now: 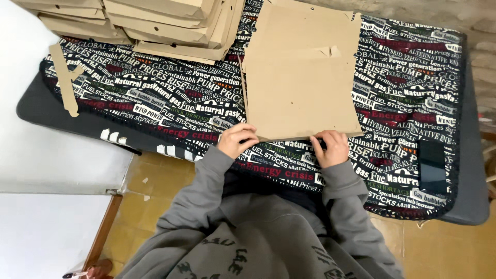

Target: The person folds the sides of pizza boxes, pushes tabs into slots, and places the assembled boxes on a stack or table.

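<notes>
At the bench's near edge, the left hand (pixel 236 139) and right hand (pixel 330 148) pinch the flat cardboard sheet (pixel 302 88) — fingers closed on its corners; it looks light, stiff, creasable.

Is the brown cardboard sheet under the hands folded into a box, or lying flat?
Lying flat: the cardboard sheet is spread on the printed cloth, no sides raised.

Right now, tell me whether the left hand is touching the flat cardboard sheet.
Touching. The head view shows the left hand with its fingers curled over the near edge of the flat cardboard sheet.
</notes>
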